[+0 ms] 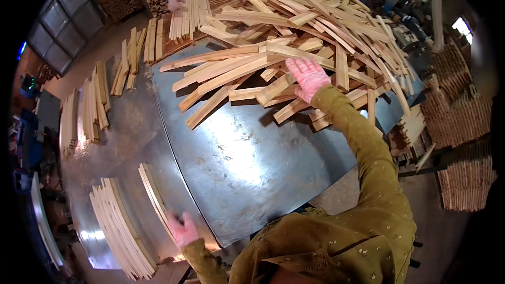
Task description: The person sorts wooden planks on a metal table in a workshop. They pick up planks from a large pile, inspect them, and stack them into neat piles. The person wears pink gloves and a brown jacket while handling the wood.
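My right hand [309,76], pinkish and possibly gloved, reaches out over the near side of a large heap of loose wooden strips [302,18]. Its fingers are stretched out and rest against a short wooden strip [277,89]. Lower left, my left hand [182,229] is beside the near end of a single wooden strip [152,194] on the metal table. The left fingers are apart, and I see nothing held in them. A neat row of pale strips [118,226] lies side by side to the left of that single strip.
Several small groups of strips [94,102] lie along the left part of the metal table [226,179]. Across it, a co-worker's hand [175,1] touches a bundle of strips [190,17]. Stacked wood [465,184] stands at the right, beyond the table.
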The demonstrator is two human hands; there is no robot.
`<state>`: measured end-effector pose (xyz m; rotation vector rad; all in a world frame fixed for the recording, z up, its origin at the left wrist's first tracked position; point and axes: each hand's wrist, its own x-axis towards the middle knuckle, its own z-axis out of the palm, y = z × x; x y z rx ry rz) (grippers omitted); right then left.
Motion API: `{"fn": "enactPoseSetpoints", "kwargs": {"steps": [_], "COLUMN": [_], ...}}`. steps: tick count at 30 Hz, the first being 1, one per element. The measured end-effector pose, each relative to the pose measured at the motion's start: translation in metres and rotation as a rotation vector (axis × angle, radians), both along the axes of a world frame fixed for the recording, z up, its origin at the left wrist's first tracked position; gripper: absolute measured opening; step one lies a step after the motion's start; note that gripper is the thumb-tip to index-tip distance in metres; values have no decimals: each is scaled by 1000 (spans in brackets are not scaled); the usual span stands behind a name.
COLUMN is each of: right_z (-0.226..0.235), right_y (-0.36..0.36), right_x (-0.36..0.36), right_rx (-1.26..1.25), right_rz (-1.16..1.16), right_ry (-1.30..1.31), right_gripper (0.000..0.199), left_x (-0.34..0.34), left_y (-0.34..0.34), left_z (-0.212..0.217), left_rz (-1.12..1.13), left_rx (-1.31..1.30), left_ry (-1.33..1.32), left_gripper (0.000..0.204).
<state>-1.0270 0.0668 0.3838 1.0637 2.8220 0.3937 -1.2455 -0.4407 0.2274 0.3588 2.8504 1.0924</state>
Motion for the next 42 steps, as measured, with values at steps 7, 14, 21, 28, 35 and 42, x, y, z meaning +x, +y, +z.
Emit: {"fn": "enactPoseSetpoints", "kwargs": {"steps": [7, 14, 21, 28, 35, 42], "right_z": [-41, 77, -150, -191, -161, -139], "right_y": [-15, -77, 24, 1, -48, -28], "right_x": [-23, 47, 168, 223, 164, 75], "right_rx": [-242, -926, -323, -252, -296, -152], "right_rz": [427, 635, 307, -98, 355, 492], "right_ry": [175, 52, 85, 337, 515, 503], "right_gripper": [27, 43, 99, 70, 45, 42], "left_x": [127, 152, 186, 139, 142, 92], "left_y": [239, 247, 231, 147, 230, 207], "left_z": [19, 52, 56, -28, 73, 65], "left_rz": [-326, -456, -627, -91, -861, -870], "left_rx": [799, 1302, 756, 380, -170, -817], "left_ry": [-1147, -1825, -1323, -657, 807, -329], "left_gripper": [64, 71, 85, 78, 94, 60]}}
